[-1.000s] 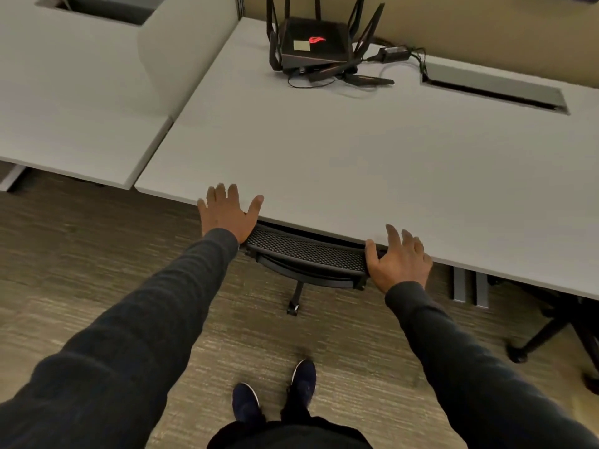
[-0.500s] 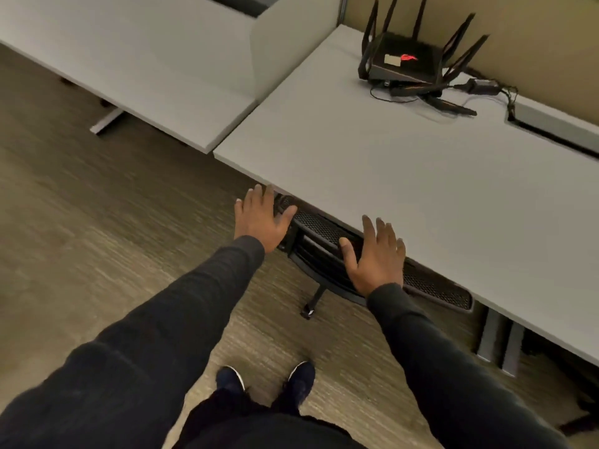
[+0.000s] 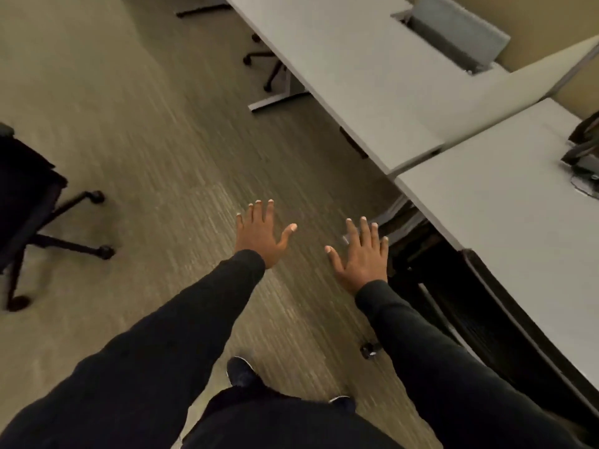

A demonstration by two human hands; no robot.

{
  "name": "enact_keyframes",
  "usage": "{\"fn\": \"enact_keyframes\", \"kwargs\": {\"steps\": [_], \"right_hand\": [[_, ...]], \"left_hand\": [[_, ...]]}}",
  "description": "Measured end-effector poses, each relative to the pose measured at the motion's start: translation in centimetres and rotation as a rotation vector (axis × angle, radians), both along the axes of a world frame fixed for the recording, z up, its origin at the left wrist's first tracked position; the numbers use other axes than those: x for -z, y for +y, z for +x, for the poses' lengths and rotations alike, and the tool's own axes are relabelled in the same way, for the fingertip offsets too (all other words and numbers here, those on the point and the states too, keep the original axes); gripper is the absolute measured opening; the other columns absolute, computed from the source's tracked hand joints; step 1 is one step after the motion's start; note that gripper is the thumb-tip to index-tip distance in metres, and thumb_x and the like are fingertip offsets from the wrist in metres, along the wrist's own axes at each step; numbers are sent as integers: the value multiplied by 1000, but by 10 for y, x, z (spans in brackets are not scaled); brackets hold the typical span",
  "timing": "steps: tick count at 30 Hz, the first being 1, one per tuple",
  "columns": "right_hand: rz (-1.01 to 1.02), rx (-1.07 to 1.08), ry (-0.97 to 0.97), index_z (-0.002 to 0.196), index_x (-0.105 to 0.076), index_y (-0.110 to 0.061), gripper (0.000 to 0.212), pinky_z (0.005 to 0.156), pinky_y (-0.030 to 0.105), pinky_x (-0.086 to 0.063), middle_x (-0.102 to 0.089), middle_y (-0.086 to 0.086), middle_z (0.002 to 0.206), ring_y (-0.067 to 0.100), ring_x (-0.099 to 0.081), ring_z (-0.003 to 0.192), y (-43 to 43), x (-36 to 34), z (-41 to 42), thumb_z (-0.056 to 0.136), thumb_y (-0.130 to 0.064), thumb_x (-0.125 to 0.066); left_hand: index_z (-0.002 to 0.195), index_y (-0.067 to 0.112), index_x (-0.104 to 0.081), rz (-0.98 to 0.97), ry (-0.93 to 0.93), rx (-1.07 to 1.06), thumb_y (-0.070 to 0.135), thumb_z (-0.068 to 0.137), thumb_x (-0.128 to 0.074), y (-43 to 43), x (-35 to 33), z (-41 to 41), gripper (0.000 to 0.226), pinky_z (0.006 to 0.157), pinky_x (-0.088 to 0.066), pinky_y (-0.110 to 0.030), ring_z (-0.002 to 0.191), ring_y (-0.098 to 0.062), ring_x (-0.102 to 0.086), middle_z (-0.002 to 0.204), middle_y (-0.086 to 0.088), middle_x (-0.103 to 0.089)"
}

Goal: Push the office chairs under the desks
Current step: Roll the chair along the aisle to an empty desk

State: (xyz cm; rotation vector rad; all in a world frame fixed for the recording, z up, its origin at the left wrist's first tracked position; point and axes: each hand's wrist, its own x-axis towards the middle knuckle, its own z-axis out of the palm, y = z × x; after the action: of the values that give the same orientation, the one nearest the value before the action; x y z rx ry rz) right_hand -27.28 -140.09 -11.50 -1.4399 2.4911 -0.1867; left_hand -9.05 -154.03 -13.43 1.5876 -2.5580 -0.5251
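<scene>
My left hand (image 3: 261, 236) and my right hand (image 3: 361, 256) hover over the carpet with fingers spread and straight, holding nothing. A black mesh office chair (image 3: 479, 315) sits tucked under the near grey desk (image 3: 505, 202) at the right, just right of my right hand. Another black office chair (image 3: 29, 202) stands out in the open floor at the far left. The base of a third chair (image 3: 267, 64) shows under the farther grey desk (image 3: 350, 69).
A low divider panel (image 3: 525, 79) separates the two desks. A black router (image 3: 583, 147) sits at the right edge of the near desk. An open cable flap (image 3: 453, 30) stands on the far desk. My shoes (image 3: 241, 372) are on the carpet.
My view has swung left. Both hands have come off the tucked chair's backrest and now hang free over the floor. The chair at the far left has come into view.
</scene>
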Motion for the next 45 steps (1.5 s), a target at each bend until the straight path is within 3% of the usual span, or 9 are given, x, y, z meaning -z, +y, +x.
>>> {"fn": "enact_keyframes", "kwargs": {"steps": [11, 28, 35, 40, 42, 45], "right_hand": [[-11, -458, -59, 160, -17, -19, 82, 123, 56, -3, -14, 13, 167, 35, -5, 155, -194, 16, 208, 96, -65, -38], [23, -1019, -70, 161, -14, -19, 80, 123, 58, -5, -11, 14, 168, 37, -5, 154, -487, 38, 420, 98, -64, -34], [-104, -1100, -119, 160, -20, -18, 80, 121, 59, -8, -19, 17, 166, 40, -13, 152, -605, 22, 525, 97, -64, -38], [-247, -1067, -171, 160, -16, -19, 82, 121, 59, -13, -16, 18, 166, 41, -15, 152, -678, 11, 603, 96, -66, -36], [-323, -1059, -175, 160, -17, -18, 82, 120, 59, -14, -15, 20, 166, 41, -16, 151, -705, 2, 631, 96, -66, -36], [-322, -1116, -129, 158, -26, -17, 81, 120, 60, -12, -21, 20, 164, 41, -15, 152, -741, -5, 669, 96, -68, -33]], "left_hand": [[159, 10, -16, 17, -89, -443, 67, 97, -29, -111, 6, 255, 85, 123, -8, -55, 153, -35, -13, 165, -18, -18], [161, 15, -14, 97, -56, -1093, 67, 98, -27, -251, 6, 468, 82, 125, -5, -52, 154, -31, -9, 167, -14, -13], [160, 14, -12, 45, 19, -1402, 68, 98, -29, -298, -3, 569, 84, 124, -8, -54, 154, -31, -12, 167, -15, -14], [161, 17, -9, -172, 172, -1483, 67, 98, -30, -352, -12, 634, 83, 124, -12, -52, 153, -31, -15, 168, -13, -12], [160, 17, -15, -235, 202, -1471, 67, 98, -31, -378, -19, 658, 81, 123, -14, -50, 153, -30, -16, 167, -12, -14], [146, 17, -45, -135, 77, -1330, 68, 96, -36, -414, -23, 698, 72, 119, -23, -53, 147, -31, -27, 159, -12, -33]]}}
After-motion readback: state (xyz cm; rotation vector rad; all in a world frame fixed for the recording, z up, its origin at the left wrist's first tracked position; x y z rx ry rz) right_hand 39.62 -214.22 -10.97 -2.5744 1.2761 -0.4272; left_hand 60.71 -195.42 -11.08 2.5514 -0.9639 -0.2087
